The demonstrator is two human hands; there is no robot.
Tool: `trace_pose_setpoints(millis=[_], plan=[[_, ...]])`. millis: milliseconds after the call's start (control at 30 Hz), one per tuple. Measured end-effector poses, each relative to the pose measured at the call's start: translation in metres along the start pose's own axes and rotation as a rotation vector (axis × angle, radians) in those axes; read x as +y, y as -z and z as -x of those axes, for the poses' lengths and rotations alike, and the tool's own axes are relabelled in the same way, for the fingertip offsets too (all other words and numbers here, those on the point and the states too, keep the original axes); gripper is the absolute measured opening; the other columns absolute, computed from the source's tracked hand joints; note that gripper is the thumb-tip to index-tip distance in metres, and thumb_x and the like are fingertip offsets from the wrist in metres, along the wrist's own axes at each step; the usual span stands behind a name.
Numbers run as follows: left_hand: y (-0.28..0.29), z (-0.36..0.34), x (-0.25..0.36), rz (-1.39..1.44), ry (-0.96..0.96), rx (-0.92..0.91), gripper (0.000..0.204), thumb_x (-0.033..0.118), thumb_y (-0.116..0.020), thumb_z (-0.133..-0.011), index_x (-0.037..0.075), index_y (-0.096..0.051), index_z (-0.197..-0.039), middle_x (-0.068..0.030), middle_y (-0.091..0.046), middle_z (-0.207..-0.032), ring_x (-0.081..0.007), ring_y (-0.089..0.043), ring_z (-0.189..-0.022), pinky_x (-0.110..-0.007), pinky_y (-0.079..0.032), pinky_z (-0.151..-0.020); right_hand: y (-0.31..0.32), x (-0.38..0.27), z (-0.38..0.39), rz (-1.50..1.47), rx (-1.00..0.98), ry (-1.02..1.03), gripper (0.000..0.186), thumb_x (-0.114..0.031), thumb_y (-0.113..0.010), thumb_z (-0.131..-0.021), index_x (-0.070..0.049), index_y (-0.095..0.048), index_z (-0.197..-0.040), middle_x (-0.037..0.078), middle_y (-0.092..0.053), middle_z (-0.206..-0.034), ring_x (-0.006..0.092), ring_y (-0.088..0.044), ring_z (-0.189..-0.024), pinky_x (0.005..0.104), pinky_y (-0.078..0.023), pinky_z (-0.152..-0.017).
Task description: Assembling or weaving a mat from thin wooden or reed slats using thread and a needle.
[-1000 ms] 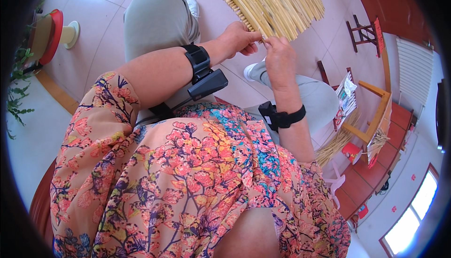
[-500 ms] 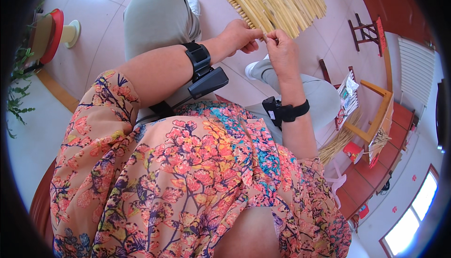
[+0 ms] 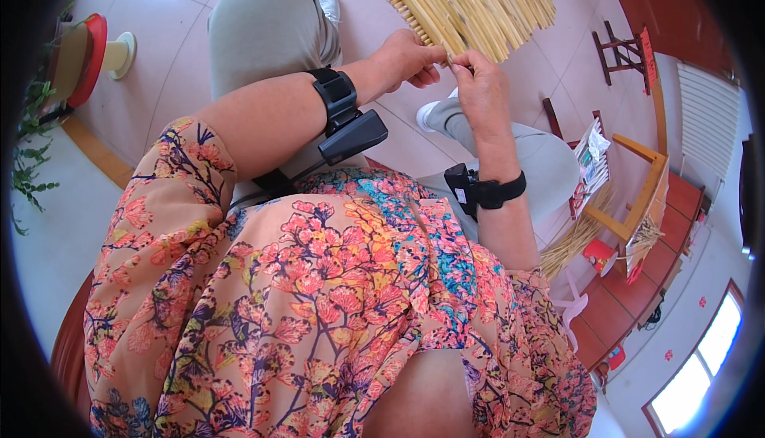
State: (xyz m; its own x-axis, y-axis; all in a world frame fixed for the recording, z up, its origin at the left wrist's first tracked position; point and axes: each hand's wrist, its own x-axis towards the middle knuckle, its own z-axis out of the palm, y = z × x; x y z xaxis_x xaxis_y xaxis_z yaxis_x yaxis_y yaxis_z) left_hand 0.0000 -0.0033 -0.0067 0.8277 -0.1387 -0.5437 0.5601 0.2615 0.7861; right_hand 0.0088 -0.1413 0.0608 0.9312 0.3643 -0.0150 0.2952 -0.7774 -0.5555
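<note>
A mat of pale yellow straw-like stalks (image 3: 486, 3), laid side by side in a row, reaches out beyond my hands at the top of the view. At its near edge, my left hand (image 3: 408, 60) is closed, with thumb and forefinger pinched together and the other fingers curled under. Close beside it, my right hand (image 3: 484, 94) pinches at the same corner, its fingertips nearly meeting the left ones. Whatever lies between the fingertips is too small to make out. Black straps with small devices circle both my forearms.
My knees in grey trousers (image 3: 259, 35) flank the work. To the right stand a dark red folding stool (image 3: 621, 57) and a yellow wooden frame (image 3: 640, 199), near loose stalks (image 3: 567, 253) and a red cup (image 3: 598, 256). A green plant (image 3: 33, 167) grows at far left.
Both hands stay pinched at the mat's near edge. My right hand has shifted only very slightly, and the mat has hardly moved.
</note>
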Motion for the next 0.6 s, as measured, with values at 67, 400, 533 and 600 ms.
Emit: trace_pose_setpoints(millis=[67,400,533,600], plan=[[0.0001,0.0002,-0.0002,-0.001,0.001,-0.008,0.025,0.022,-0.061,-0.075,-0.003,-0.061,-0.081,-0.0107,-0.060,-0.061,-0.0153,-0.057,-0.049,-0.024,-0.047,-0.044,0.0005,-0.0005,0.0009,0.021,-0.002,-0.001,0.007,-0.010,-0.056,-0.075,-0.003,-0.057,-0.075,0.014,-0.059,-0.079,0.0320,-0.056,-0.075,0.0400,-0.044,-0.065],[0.0021,-0.0025,-0.0038,-0.029,-0.021,-0.036,0.030,0.031,-0.059,-0.076,0.001,-0.061,-0.075,-0.0087,-0.062,-0.065,-0.0154,-0.060,-0.053,-0.025,-0.043,-0.038,0.0022,0.0070,0.0022,-0.025,-0.004,0.036,0.009,-0.011,-0.058,-0.075,-0.003,-0.056,-0.077,0.015,-0.057,-0.079,0.0324,-0.055,-0.075,0.0399,-0.044,-0.064],[0.0012,0.0035,0.0008,0.009,-0.010,-0.032,0.025,0.021,-0.060,-0.077,-0.004,-0.059,-0.084,-0.0111,-0.059,-0.063,-0.0156,-0.057,-0.051,-0.025,-0.047,-0.046,0.0061,0.0076,-0.0014,0.023,-0.005,0.097,0.008,-0.011,-0.058,-0.076,-0.004,-0.057,-0.078,0.015,-0.057,-0.078,0.0324,-0.055,-0.075,0.0400,-0.044,-0.064],[0.0011,0.0056,0.0019,0.010,-0.032,-0.034,0.025,0.021,-0.059,-0.078,-0.004,-0.059,-0.084,-0.0111,-0.059,-0.063,-0.0153,-0.057,-0.050,-0.025,-0.047,-0.046,0.0078,0.0059,-0.0027,0.068,0.000,0.112,0.007,-0.011,-0.057,-0.076,-0.004,-0.057,-0.077,0.015,-0.057,-0.079,0.0327,-0.055,-0.074,0.0402,-0.044,-0.063]])
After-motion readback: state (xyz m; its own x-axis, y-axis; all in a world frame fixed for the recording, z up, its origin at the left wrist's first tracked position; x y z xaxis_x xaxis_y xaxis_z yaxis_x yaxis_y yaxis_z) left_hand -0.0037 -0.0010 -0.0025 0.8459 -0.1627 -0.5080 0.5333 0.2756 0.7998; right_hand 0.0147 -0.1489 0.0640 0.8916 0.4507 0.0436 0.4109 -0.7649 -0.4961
